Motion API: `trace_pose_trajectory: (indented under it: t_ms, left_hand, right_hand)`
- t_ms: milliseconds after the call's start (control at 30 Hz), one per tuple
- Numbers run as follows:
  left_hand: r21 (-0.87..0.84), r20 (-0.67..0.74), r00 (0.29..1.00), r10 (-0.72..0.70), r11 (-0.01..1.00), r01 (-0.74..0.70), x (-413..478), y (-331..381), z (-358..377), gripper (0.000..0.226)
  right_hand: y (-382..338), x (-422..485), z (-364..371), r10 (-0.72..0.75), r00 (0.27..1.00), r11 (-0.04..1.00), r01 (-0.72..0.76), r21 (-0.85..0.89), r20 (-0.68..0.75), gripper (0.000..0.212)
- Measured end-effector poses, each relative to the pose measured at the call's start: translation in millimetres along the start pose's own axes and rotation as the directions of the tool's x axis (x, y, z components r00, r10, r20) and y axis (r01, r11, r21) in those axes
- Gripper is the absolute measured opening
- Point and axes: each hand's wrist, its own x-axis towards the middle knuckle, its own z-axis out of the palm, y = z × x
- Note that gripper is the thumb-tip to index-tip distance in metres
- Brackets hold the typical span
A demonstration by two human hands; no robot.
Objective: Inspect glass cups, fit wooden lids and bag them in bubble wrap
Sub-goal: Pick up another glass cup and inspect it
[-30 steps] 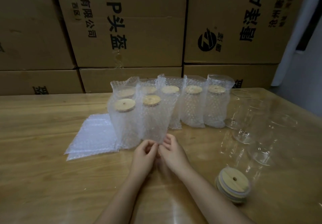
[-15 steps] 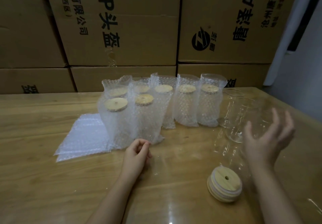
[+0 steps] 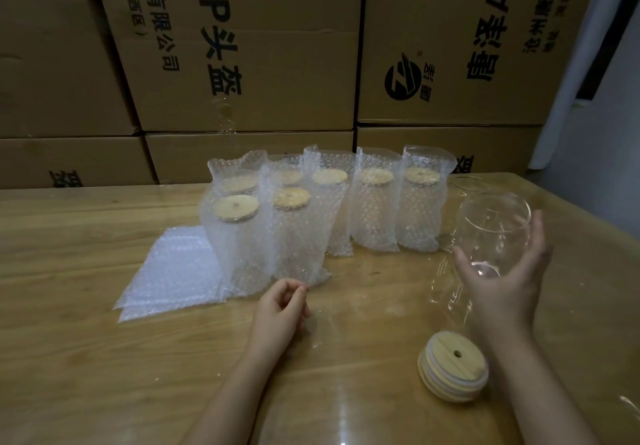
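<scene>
Within right hand [image 3: 505, 285], fingers curled wide, holds cup [image 3: 491, 223] by its lower wall, axis near upright, mouth up; has lids [image 3: 452, 365] just on near side of that grip, far closer to it than to left hand [image 3: 280, 313], loosely curled and empty.

Dim room, stacked cardboard boxes [image 3: 242, 46] behind, glossy wooden table [image 3: 69, 358], pale wall [image 3: 616, 140] at right
</scene>
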Motion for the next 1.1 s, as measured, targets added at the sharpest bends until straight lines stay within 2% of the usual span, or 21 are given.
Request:
trace_pose_trajectory:
  t_ms: [100, 133, 267, 333, 400, 500, 533, 633, 733, 867, 1000, 1100]
  left_hand:
    - [-0.022, 0.08, 0.997, -0.012, 1.0, 0.013, -4.2, 4.9, -1.4, 0.012]
    - [-0.055, 0.108, 0.994, -0.027, 0.998, 0.033, -6.5, 7.1, -1.8, 0.012]
    - [-0.304, 0.203, 0.97, -0.136, 0.933, 0.195, -15.8, 19.3, -0.5, 0.018]
    - [-0.418, 0.318, 0.928, -0.192, 0.85, 0.319, -18.6, 24.4, 3.6, 0.038]
    - [-0.502, 0.444, 0.874, -0.197, 0.753, 0.425, -22.3, 27.2, 8.4, 0.053]
    - [-0.511, 0.562, 0.817, -0.126, 0.724, 0.463, -26.5, 26.9, 12.8, 0.051]
    - [-0.526, 0.536, 0.833, -0.135, 0.718, 0.455, -26.7, 25.3, 14.8, 0.047]
    - [-0.661, 0.331, 0.92, -0.21, 0.644, 0.385, -20.2, 19.0, 15.5, 0.044]
    - [-0.685, 0.197, 0.961, -0.193, 0.674, 0.276, -14.2, 20.7, 4.4, 0.042]
    - [-0.661, 0.069, 0.977, -0.199, 0.725, 0.195, -8.8, 20.4, -13.9, 0.046]
    - [-0.644, 0.042, 0.976, -0.213, 0.741, 0.189, -8.8, 17.2, -17.5, 0.037]
    - [-0.614, -0.02, 0.978, -0.208, 0.775, 0.152, -8.3, 16.7, -14.1, 0.036]
  right_hand:
    - [-43.9, 9.2, 8.2, -0.118, 0.991, 0.963, 0.1, 0.251, 0.06, 0.104]
    - [-58.4, 9.8, 11.6, -0.126, 0.989, 0.936, 0.091, 0.34, 0.081, 0.104]
    - [-107.0, -7.7, 35.7, 0.057, 0.967, 0.713, -0.215, 0.667, 0.25, 0.097]
    - [-115.4, -28.7, 55.0, 0.14, 0.927, 0.609, -0.358, 0.708, 0.347, 0.093]
    - [-116.3, -54.4, 75.2, 0.214, 0.889, 0.557, -0.452, 0.697, 0.405, 0.09]
    - [-106.4, -83.2, 94.0, 0.287, 0.861, 0.532, -0.507, 0.678, 0.419, 0.085]
    - [-101.7, -87.6, 95.6, 0.297, 0.85, 0.526, -0.525, 0.669, 0.434, 0.085]
    - [-90.2, -93.7, 92.8, 0.267, 0.817, 0.532, -0.567, 0.629, 0.51, 0.09]
    - [-86.1, -98.6, 90.4, 0.233, 0.78, 0.559, -0.596, 0.577, 0.581, 0.093]
    - [-84.2, -96.3, 86.8, 0.209, 0.773, 0.623, -0.577, 0.528, 0.599, 0.096]
    - [-80.3, -99.6, 86.5, 0.168, 0.765, 0.72, -0.526, 0.452, 0.622, 0.085]
    - [-80.8, -100.9, 87.1, 0.156, 0.79, 0.783, -0.465, 0.414, 0.593, 0.077]
